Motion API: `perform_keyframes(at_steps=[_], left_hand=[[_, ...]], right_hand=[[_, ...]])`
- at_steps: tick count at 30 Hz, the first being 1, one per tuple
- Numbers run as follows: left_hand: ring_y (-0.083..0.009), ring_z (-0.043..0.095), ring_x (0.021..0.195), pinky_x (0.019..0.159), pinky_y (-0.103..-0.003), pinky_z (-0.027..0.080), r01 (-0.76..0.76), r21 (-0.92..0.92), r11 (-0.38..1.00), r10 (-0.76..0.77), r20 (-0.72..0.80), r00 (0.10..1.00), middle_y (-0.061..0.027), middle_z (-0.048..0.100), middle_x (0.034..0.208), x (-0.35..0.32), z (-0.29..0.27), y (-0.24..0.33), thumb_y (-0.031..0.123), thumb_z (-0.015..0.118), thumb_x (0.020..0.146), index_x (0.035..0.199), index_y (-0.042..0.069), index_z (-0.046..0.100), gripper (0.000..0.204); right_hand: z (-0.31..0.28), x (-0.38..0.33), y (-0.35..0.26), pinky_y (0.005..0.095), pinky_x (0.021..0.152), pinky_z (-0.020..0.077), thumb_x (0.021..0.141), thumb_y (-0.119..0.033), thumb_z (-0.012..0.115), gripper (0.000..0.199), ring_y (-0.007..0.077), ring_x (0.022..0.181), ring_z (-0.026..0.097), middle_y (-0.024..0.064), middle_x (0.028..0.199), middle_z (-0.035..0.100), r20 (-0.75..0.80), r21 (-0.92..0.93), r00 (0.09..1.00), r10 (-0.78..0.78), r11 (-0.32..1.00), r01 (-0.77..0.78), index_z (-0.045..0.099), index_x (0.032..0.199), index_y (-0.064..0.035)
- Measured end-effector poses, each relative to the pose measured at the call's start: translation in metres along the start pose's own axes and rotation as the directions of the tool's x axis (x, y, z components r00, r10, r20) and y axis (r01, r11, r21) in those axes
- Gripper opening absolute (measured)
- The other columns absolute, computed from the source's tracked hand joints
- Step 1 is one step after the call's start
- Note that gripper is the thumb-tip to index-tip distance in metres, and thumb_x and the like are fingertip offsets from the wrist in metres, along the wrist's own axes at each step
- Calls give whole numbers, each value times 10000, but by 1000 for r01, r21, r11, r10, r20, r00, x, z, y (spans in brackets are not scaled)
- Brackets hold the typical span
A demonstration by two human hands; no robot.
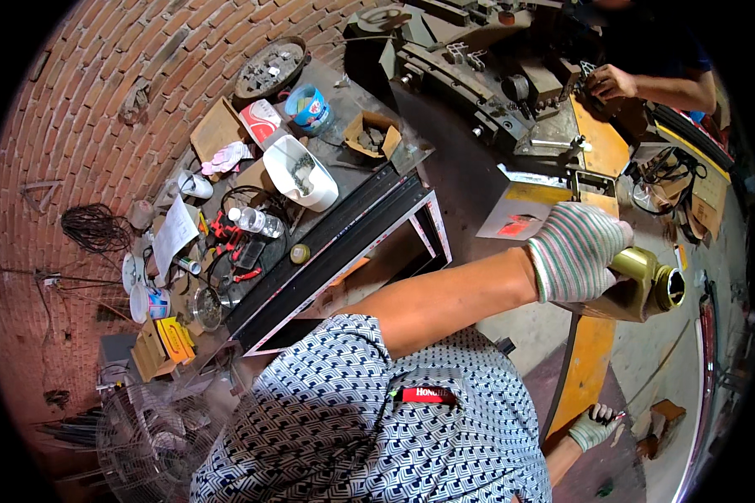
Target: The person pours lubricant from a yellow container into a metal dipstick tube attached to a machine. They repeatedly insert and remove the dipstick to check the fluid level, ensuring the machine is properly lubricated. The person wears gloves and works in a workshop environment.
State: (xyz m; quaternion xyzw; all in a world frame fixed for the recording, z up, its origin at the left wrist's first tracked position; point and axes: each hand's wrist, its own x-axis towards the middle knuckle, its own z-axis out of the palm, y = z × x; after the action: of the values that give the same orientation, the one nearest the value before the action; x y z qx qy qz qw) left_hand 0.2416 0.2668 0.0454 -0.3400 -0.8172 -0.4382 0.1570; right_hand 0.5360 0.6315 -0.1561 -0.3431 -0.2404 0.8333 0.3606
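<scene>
My left hand (580, 251), in a striped knit glove, is closed around the handle of an olive-gold plastic jug (633, 293). The jug is tilted over, its uncapped mouth facing right. Lower right, my gloved right hand (596, 427) has its fingers curled in; a thin light-coloured bit shows at its fingertips, too small to name. A round yellowish cap (299, 253) rests on a black-and-white framed profile (335, 272) under my left forearm.
A cluttered bench (327, 151) holds a white tub (300, 173), a blue tub (308, 109), a water bottle (256, 222) and tools. A caged fan (155, 436) stands lower left. Beyond the machine (470, 92), another person's hand (611, 84) works. An orange strip (585, 369) runs below the jug.
</scene>
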Motion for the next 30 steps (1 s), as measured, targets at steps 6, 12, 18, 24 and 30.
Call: perform_keyframes(at_steps=[6, 12, 18, 24, 30], left_hand=[[-328, 708, 749, 680, -415, 568, 0, 29, 1000, 4, -129, 992, -133, 705, 801, -9, -48, -19, 330, 848, 719, 926, 87, 723, 343], [-335, 718, 780, 699, -399, 577, 93, 70, 993, -84, -122, 989, -161, 719, 857, -13, -123, -40, 264, 855, 754, 998, 47, 721, 353], [-252, 747, 804, 733, -352, 601, 217, 124, 968, -177, -271, 946, -131, 743, 883, -25, -191, -68, 265, 890, 760, 1030, 38, 725, 389], [-262, 749, 816, 742, -355, 590, 395, 97, 914, -320, -429, 845, -163, 751, 896, -33, -252, -104, 260, 882, 781, 1018, 18, 714, 378], [-134, 698, 847, 785, -292, 564, 499, 51, 865, -392, -554, 735, -81, 757, 929, -45, -307, -147, 192, 877, 819, 1045, 11, 744, 319]], right_hand=[[14, -7, 7, 295, 474, 219, 1063, -293, 566, 353, 116, 511, 244, -36, 607, 275, -44, -32, 998, -42, 999, 40, 451, 763, -148], [17, -9, 21, 301, 476, 239, 1077, -295, 530, 385, 130, 511, 263, -30, 624, 298, 0, -37, 998, -60, 997, 60, 427, 739, -144], [21, -11, 42, 296, 481, 258, 1079, -287, 522, 373, 127, 510, 262, -29, 641, 313, 22, -36, 999, -42, 998, 43, 436, 748, -139], [40, -24, 44, 299, 488, 251, 1076, -260, 516, 302, 125, 528, 264, -28, 663, 320, -106, -42, 987, -118, 993, 114, 475, 805, -132], [34, -24, 47, 301, 494, 259, 1074, -236, 498, 274, 125, 541, 268, -21, 677, 334, -19, -79, 986, -167, 983, 165, 484, 823, -126]])
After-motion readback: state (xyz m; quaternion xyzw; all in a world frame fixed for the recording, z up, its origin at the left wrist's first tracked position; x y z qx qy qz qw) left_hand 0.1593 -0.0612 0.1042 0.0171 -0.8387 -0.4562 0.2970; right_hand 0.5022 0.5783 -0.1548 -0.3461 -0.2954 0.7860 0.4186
